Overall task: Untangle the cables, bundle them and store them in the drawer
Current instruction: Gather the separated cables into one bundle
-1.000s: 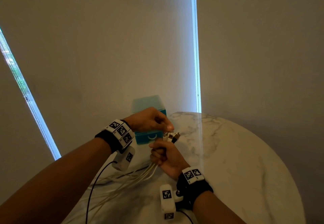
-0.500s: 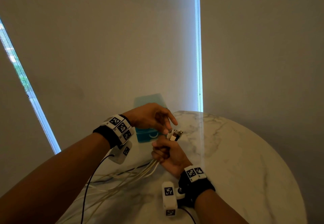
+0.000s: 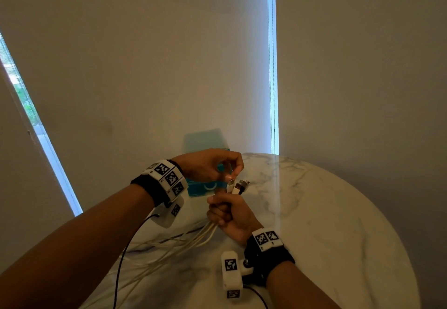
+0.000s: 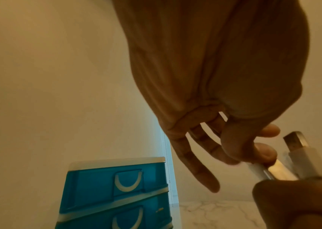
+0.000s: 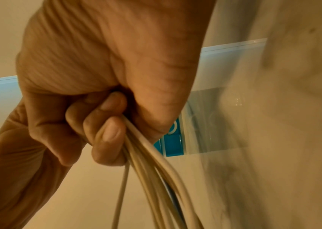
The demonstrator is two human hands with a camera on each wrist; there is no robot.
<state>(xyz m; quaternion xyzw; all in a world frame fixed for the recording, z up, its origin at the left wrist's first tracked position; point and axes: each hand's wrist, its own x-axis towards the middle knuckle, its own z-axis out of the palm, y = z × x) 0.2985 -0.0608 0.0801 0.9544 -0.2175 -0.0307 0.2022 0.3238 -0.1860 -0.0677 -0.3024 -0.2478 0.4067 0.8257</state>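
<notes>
A plain pale wall with two bright slits of window light stands behind a round, marble-patterned desk (image 3: 326, 212). At the middle of things, the right hand (image 3: 229, 216) makes a tight grip: its fingers (image 5: 105, 130) are curled into a fist round the gathered cables (image 3: 174, 243), just below their plugs. The left hand (image 3: 210, 166) hangs above that fist with thumb and forefinger pinching the tip of one white connector (image 3: 231, 183), while the other fingers hang loose. Beside it, more plug ends (image 4: 295, 142) fan out of the fist, one a flat metal USB-type head. Below the fist the cream-coloured strands run down and leftward, spreading over the desk toward its near edge; a dark strand lies among them. Behind the hands, at the far edge against the wall, sits the small teal drawer unit (image 4: 117, 190), its drawers with white crescent handles all closed. I judge the cables light, limp and rather slick, liable to slide past one another and to spring apart if the fist slackens, so the firm hold belongs on the stiff plug housings or just under them, never on the bare metal tips. No brand or readable writing shows anywhere; only black-and-white square marker patterns appear on the wrist bands (image 3: 169, 178).
</notes>
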